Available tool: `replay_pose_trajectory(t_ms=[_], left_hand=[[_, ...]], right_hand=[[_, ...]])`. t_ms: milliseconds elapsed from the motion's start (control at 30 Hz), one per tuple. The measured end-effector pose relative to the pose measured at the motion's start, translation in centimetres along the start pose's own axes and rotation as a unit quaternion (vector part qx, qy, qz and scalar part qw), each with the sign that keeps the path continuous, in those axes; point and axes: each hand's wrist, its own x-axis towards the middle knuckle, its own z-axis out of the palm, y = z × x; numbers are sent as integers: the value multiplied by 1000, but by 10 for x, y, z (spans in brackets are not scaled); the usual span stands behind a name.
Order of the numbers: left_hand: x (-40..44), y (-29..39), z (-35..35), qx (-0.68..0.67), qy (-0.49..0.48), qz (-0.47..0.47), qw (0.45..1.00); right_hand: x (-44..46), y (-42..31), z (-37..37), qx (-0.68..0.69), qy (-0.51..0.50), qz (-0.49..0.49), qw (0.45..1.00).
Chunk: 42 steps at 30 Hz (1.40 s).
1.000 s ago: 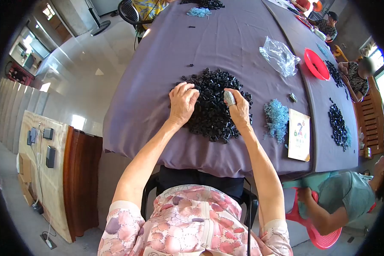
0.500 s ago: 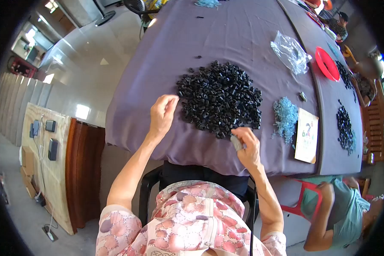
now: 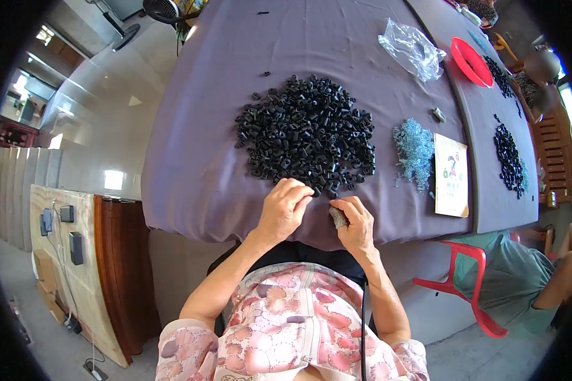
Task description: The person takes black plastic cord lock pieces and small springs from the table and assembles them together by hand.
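Observation:
A heap of small black plastic pieces lies on the cloth-covered table in front of me. My left hand is at the heap's near edge, thumb and forefinger closed on one small black piece. Just to its right, my right hand is pinched, its fingertips close to the left hand's. Whatever those right fingertips hold is too small to make out. A grey wrap covers one finger of that hand.
Right of the heap are light-blue small pieces, a booklet and a clear plastic bag. Farther right stand a red basin and more black pieces. A person sits by a red chair at lower right.
My left hand has moved from the heap's left side to its near edge, beside my right hand. The two hands are now close together. The view has shifted slightly.

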Motion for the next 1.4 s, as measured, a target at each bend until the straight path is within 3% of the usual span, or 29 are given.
replay_pose_trajectory(t_ms=[167, 300, 633, 1067, 1400], left_hand=[[2, -3, 9, 130, -37, 16, 991], [-3, -10, 4, 154, -37, 17, 987], [-5, -22, 4, 129, -6, 29, 991], [-5, -13, 2, 108, 23, 69, 991], [-4, 6, 29, 54, -33, 107, 992]], right_hand=[[-3, 2, 0, 7, 7, 11, 1000], [-3, 4, 0, 20, 9, 15, 1000], [2, 4, -13, 20, 18, 42, 999], [20, 0, 4, -86, -39, 46, 994], [20, -3, 2, -80, -42, 6, 996]])
